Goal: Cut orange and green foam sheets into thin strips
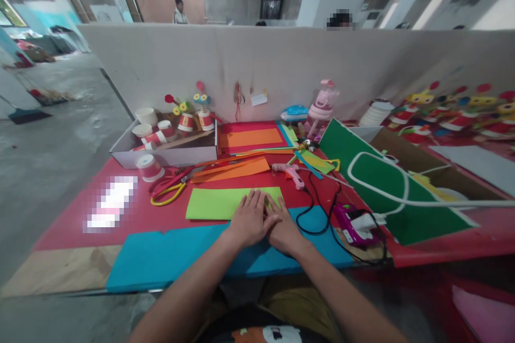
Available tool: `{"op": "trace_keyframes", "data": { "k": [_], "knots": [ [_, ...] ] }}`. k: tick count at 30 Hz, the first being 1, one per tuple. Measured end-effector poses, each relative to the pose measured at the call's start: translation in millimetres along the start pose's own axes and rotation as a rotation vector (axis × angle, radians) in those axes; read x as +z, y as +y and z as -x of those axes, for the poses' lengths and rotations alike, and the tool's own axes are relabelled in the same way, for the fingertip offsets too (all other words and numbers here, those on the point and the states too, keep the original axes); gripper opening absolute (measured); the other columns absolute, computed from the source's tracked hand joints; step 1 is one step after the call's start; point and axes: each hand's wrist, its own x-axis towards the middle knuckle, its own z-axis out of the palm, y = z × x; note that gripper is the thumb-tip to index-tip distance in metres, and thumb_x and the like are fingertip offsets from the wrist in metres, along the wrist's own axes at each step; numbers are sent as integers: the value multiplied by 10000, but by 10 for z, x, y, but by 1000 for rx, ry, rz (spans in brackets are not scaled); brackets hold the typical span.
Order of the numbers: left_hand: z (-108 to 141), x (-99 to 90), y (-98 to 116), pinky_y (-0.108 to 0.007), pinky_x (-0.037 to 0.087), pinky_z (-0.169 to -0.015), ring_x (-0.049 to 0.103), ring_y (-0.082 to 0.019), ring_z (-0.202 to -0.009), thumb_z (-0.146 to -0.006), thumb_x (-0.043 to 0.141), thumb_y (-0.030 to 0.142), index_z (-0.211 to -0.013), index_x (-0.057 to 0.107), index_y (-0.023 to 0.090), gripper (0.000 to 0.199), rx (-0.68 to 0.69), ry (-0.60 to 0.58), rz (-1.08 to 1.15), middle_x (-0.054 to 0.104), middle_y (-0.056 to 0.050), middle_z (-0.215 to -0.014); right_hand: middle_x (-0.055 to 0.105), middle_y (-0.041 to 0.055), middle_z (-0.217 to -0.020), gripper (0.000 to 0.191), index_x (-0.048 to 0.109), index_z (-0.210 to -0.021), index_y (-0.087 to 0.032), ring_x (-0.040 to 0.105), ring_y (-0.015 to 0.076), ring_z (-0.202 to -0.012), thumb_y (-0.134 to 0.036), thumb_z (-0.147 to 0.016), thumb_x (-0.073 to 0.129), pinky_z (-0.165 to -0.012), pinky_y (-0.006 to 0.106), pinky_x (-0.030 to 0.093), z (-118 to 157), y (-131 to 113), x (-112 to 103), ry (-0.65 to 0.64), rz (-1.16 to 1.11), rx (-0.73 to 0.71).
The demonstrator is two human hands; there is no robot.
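Observation:
A folded lime-green paper sheet lies on the red table in front of me. My left hand rests flat on its right part, fingers stretched out. Beside it, partly overlapping at the thumbs, my right hand presses on the sheet's right end with its fingers extended. Neither hand grasps anything. Under my wrists runs a blue sheet along the table's front edge. Just beyond the green sheet are orange paper strips, yellow-handled scissors and a pink glue gun.
A white box at the left holds paper cups and cup figures, with one cup outside. On the right are a purple power strip with cables, a green board and several finished figures. A white partition stands behind.

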Motion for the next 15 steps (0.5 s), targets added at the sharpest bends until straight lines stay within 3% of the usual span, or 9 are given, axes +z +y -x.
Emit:
{"op": "trace_keyframes", "data": {
  "k": [5, 15],
  "knots": [
    [155, 112, -158, -497, 260, -1208, 260, -308, -1492, -954, 254, 666, -1527, 321, 74, 826, 4, 47, -45, 324, -174, -1586, 321, 26, -1604, 530, 353, -1528, -329, 168, 332, -1507, -320, -1000, 407, -1199, 632, 110, 7, -8, -21, 10, 5, 5],
    [775, -188, -1003, -507, 229, -1209, 248, -302, -1497, -946, 268, 677, -1545, 286, 93, 836, -94, 48, -274, 332, -179, -1584, 258, 11, -1622, 549, 292, -1548, -328, 191, 332, -1503, -436, -1019, 393, -1192, 624, 179, -5, -51, -73, 19, 14, 58]
  ]
}}
